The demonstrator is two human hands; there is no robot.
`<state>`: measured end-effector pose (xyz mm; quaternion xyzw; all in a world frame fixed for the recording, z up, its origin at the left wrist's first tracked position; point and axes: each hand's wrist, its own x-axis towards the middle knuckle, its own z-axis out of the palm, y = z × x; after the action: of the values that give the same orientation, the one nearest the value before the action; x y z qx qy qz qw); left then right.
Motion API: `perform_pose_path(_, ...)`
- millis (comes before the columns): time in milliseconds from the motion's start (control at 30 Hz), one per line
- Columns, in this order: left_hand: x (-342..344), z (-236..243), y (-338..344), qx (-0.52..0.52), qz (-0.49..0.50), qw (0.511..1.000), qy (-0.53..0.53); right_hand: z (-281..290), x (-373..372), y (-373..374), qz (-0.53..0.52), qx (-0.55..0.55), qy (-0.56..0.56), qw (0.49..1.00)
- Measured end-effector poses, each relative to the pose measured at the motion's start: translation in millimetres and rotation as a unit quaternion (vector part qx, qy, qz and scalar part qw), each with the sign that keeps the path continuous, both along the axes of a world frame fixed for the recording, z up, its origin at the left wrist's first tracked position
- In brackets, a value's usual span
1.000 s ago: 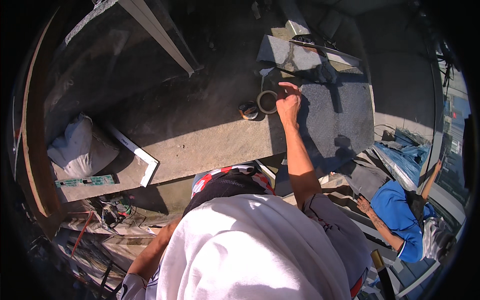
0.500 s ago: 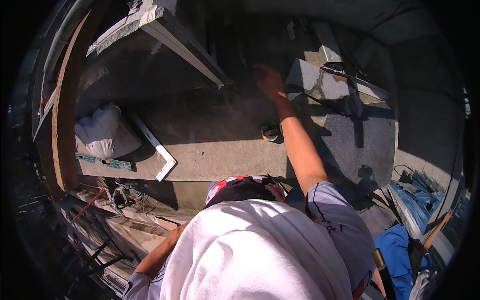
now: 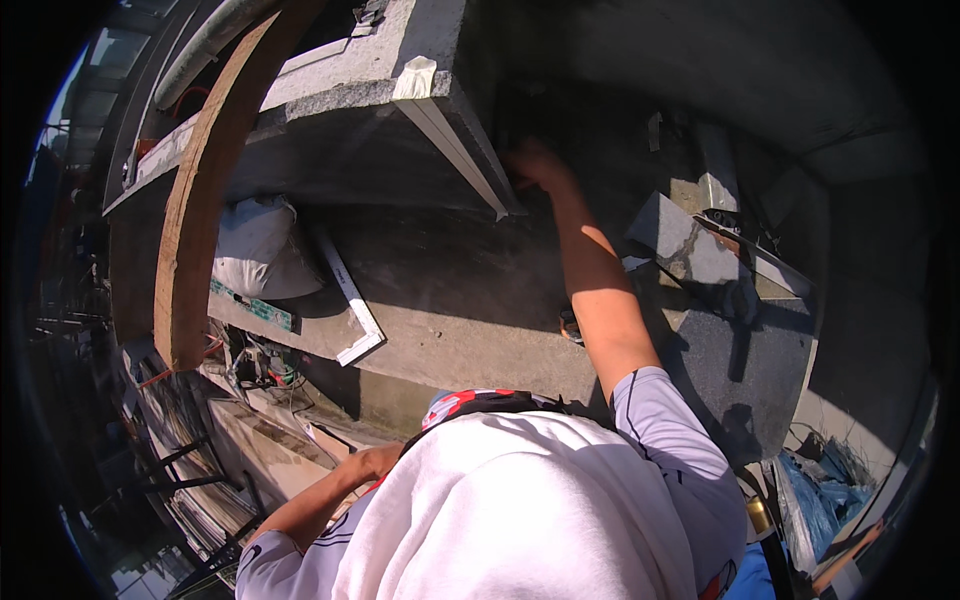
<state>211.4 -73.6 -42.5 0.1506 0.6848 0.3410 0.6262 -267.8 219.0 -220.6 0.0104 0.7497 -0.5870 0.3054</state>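
Observation:
My right hand [image 3: 538, 165] reaches far forward into deep shadow, close beside the edge of an upright grey stone slab [image 3: 462, 115] with a pale strip along it. Its fingers are too dark to make out, and so is anything in them. A small round dark tool with some orange [image 3: 570, 326], perhaps a tape measure, lies on the concrete, partly hidden by my right forearm. My left hand [image 3: 380, 460] rests low against my side, its fingers hidden by my body and clothing.
A white L-shaped square [image 3: 358, 318] lies on the concrete ledge [image 3: 460, 355], with a green level [image 3: 252, 304] and a stuffed white sack [image 3: 255, 250] left of it. A wooden post [image 3: 200, 190] stands at left. Stone pieces [image 3: 690, 240] and a grey slab [image 3: 750, 370] are at right.
The view has shifted, so the ledge and tools sit lower and farther right. My right hand has come closer to the upright slab's edge. More of my left hand shows.

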Motion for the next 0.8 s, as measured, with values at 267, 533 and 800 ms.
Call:
perform_pose_path(267, -172.8, 112.9, 30.6, -0.070, 0.080, 0.870, 0.481, -6.0, -26.5, -1.8, -0.006, -0.039, -0.030, 0.999)
perform_pose_path(533, -316.0, 221.9, 123.6, 0.205, 0.220, 0.542, 0.785, 103.6, 13.6, 47.7, -0.125, -0.057, 0.006, 0.990)
perform_pose_path(800, -464.8, 224.4, 113.4, -0.104, 0.075, 0.624, 0.771, 167.2, 79.5, 33.2, -0.141, 0.088, 0.434, 0.885)
